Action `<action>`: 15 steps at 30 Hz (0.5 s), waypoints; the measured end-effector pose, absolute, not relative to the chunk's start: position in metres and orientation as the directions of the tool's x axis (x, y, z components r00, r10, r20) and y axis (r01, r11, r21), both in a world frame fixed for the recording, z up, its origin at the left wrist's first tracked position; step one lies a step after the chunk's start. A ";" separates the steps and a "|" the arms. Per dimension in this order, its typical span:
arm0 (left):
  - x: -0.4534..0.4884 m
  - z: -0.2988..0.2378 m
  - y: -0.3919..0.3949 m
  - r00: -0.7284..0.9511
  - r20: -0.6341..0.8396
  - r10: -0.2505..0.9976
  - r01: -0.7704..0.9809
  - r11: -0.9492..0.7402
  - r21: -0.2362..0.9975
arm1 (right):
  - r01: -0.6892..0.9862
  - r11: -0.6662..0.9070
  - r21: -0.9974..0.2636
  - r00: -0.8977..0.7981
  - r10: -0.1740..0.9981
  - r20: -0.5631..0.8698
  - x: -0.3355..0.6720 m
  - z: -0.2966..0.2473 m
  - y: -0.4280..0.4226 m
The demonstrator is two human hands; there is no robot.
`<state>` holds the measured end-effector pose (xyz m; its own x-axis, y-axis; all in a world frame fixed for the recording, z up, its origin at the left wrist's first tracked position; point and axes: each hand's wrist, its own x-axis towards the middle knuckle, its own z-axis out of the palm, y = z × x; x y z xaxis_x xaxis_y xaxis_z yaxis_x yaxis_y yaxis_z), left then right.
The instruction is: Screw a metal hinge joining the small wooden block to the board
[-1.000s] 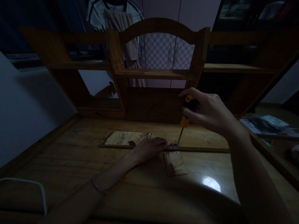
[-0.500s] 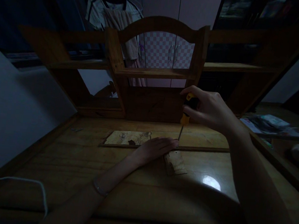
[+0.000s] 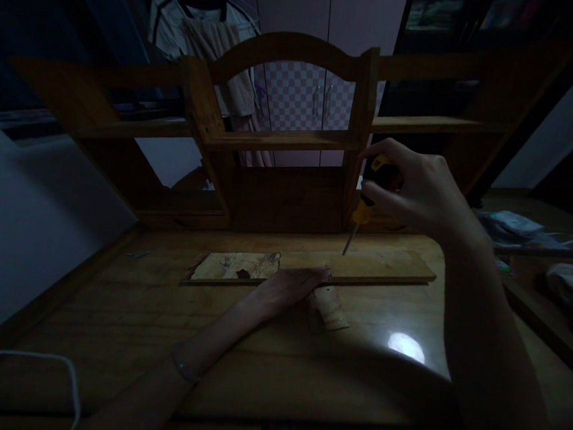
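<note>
My right hand is closed around the yellow and black handle of a screwdriver. Its metal shaft slants down to the left, with the tip a little above a long, narrow wooden board. My left hand lies flat over the board's front edge, fingers stretched out together to the right. Just in front of those fingertips, a small wooden piece with a dark hole near its top juts toward me from the board's edge. Stained, peeling paper-like covering shows on the board's left part.
The board rests on a glossy wooden desk, with a wooden shelf unit along its back. Small metal bits lie at the left. A white cable curves near the front left corner. Bags and cloth sit on the right.
My right hand has lifted the screwdriver up, so its tip has come away from the spot beside my left fingertips. My left hand stays on the board. The view has shifted slightly.
</note>
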<state>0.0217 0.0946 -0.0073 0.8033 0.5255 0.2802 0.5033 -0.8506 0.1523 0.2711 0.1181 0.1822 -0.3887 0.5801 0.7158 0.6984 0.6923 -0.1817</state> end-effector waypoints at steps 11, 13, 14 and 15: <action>0.011 -0.020 0.103 0.730 0.336 0.595 0.606 -0.791 0.083 | 0.704 0.646 -0.296 -0.182 0.567 0.803 0.272 0.190 0.098; 0.008 -0.018 0.103 0.736 0.373 0.564 0.593 -0.804 0.046 | 0.674 0.612 -0.414 0.002 0.559 0.829 0.276 0.186 0.092; 0.007 -0.017 0.102 0.745 0.389 0.542 0.578 -0.815 0.030 | 0.631 0.599 -0.493 0.112 0.559 0.822 0.280 0.182 0.089; 0.006 -0.015 0.101 0.752 0.400 0.523 0.565 -0.825 0.016 | 0.556 0.590 -0.585 0.226 0.570 0.790 0.283 0.177 0.086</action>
<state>0.0058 0.1012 -0.0154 0.7523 0.5233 0.4003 0.5654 -0.8247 0.0156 0.2833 0.0864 0.1767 0.2261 0.5699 0.7900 0.5563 0.5901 -0.5850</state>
